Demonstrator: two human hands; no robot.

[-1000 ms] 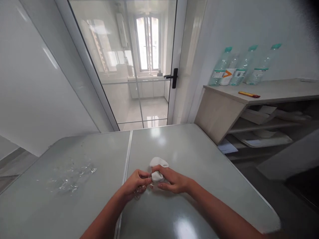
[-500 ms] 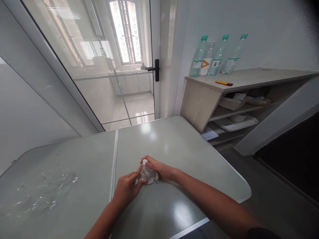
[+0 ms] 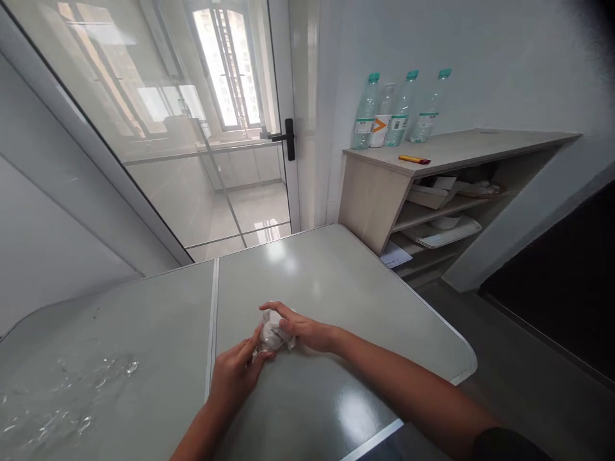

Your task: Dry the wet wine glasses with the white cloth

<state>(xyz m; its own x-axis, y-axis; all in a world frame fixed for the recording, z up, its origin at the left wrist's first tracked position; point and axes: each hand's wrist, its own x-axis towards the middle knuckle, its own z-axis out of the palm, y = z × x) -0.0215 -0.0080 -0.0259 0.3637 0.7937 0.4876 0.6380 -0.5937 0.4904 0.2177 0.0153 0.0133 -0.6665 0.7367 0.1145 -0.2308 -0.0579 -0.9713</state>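
A crumpled white tissue (image 3: 275,333) is bunched between my two hands, low over the grey-green table (image 3: 307,275). My right hand (image 3: 295,328) presses the tissue from the right, with its thumb on top and its index finger stretched along the far side. From the left, my left hand (image 3: 240,366) closes its thumb and fingers on a small see-through object (image 3: 262,344). The tissue and my fingers partly cover this object, so its exact kind cannot be made out.
Crinkled clear plastic film (image 3: 62,403) lies on the table's left part, past a metal seam (image 3: 214,314). At the back right stands a shelf unit (image 3: 368,198) with several clear bottles (image 3: 396,115) and a red-yellow packet (image 3: 414,159) on top. A glass door (image 3: 230,218) is behind the table.
The tissue has been bunched into a rounder wad and hides more of the clear object. My right index finger has straightened. The whole view has shifted slightly.
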